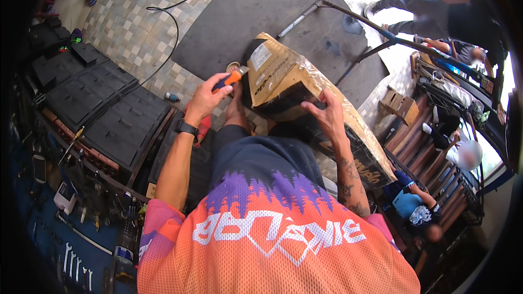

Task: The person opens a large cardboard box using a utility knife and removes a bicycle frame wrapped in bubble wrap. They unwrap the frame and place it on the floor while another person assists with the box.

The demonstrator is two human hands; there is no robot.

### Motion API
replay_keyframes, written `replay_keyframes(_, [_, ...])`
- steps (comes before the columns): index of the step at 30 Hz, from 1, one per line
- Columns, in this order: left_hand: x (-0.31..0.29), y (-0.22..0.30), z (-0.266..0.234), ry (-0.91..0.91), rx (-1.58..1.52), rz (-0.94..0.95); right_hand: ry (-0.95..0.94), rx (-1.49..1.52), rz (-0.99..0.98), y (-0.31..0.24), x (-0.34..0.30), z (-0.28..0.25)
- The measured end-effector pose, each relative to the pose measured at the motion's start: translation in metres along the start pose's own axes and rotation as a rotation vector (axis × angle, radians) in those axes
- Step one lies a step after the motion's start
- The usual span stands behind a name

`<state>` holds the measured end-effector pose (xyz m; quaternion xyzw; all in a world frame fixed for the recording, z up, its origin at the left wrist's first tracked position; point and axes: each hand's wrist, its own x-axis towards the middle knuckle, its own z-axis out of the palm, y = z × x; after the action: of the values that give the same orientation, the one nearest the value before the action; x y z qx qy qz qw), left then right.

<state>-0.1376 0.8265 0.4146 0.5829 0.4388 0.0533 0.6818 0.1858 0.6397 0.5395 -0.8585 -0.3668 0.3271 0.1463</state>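
My left hand [206, 98] is closed around a utility knife [227, 81] with an orange and dark blue handle. The knife's metal tip points toward the end of a long cardboard box [275, 73], close to its left corner. This box is brown and black, wrapped in clear tape, with a white label on its end flap. It lies slantwise in front of my legs. My right hand [328, 115] grips the box's upper edge, its thumb on the dark near side and its fingers partly hidden behind.
A black mat [229, 27] covers the tiled floor ahead, with a metal stand [359, 19] over it. To the left are black storage bins [117, 109], a cable [175, 38] and a tool board with wrenches [71, 261]. Several people sit or stand by wooden benches [457, 185] at right.
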Motion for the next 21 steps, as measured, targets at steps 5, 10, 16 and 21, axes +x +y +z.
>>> replay_keyframes(5, [0.000, 0.008, 0.036, 0.019, -0.008, 0.126, 0.119, 0.040, -0.005, 0.006, 0.011, 0.025])
replay_keyframes(10, [0.019, 0.076, 0.080, -0.067, -0.296, -0.119, 0.464, 0.138, -0.182, -0.003, -0.011, 0.036])
replay_keyframes(16, [0.017, 0.148, 0.206, -0.337, -0.252, 0.274, 0.179, 1.042, 0.058, -0.009, -0.059, 0.014])
replay_keyframes(21, [0.044, 0.155, 0.304, -0.375, 0.279, 0.663, 0.432, 0.768, 0.154, 0.106, -0.103, -0.045])
